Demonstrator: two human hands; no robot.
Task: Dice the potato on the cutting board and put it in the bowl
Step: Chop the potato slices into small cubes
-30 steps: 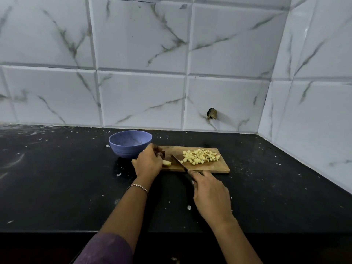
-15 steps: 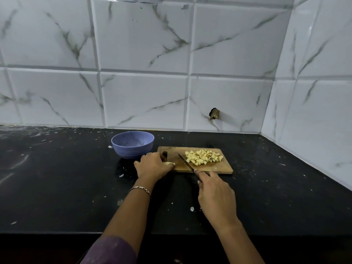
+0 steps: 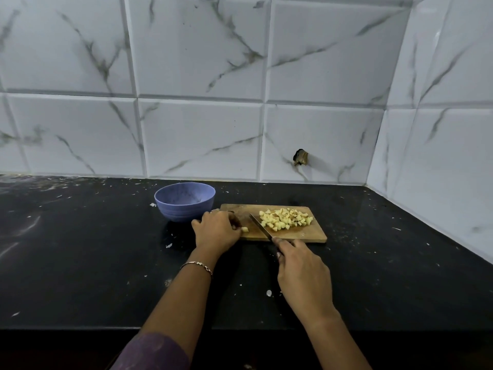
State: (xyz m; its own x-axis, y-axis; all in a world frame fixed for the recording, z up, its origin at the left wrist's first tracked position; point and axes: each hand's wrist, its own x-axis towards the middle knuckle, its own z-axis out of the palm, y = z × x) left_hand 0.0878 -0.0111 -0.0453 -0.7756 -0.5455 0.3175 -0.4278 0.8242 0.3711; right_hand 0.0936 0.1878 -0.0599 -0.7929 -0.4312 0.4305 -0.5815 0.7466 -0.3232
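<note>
Head view looks down on a black stone countertop (image 3: 80,263) flecked with pale scraps and smears. It runs back to a wall of white, grey-veined tiles (image 3: 200,49) that turns a corner at the right. One tile has a small dark hole (image 3: 301,157) low down.

A blue bowl (image 3: 184,212) stands on the counter, just left of a wooden cutting board (image 3: 309,236). On the right half of the board lies a heap of diced potato (image 3: 284,219).

At the board's left end the left hand (image 3: 216,231) is curled over the last potato piece (image 3: 245,229) and pins it down, with only a small pale end showing past the fingertips. A thin bracelet (image 3: 197,265) circles that wrist and a purple sleeve (image 3: 152,351) shows at the bottom edge.

The right hand (image 3: 301,271) is wrapped round the handle of a knife (image 3: 260,227) at the board's near edge. The blade slants away to the left, between the held piece and the heap. I cannot tell whether its edge touches the wood.

Compared with a second ago, the left hand has slid a little further onto the board, away from the bowl, and covers more of the piece. The blade now sits further from the board's left end, closer to the heap. The bowl, board and heap have not moved.
</note>
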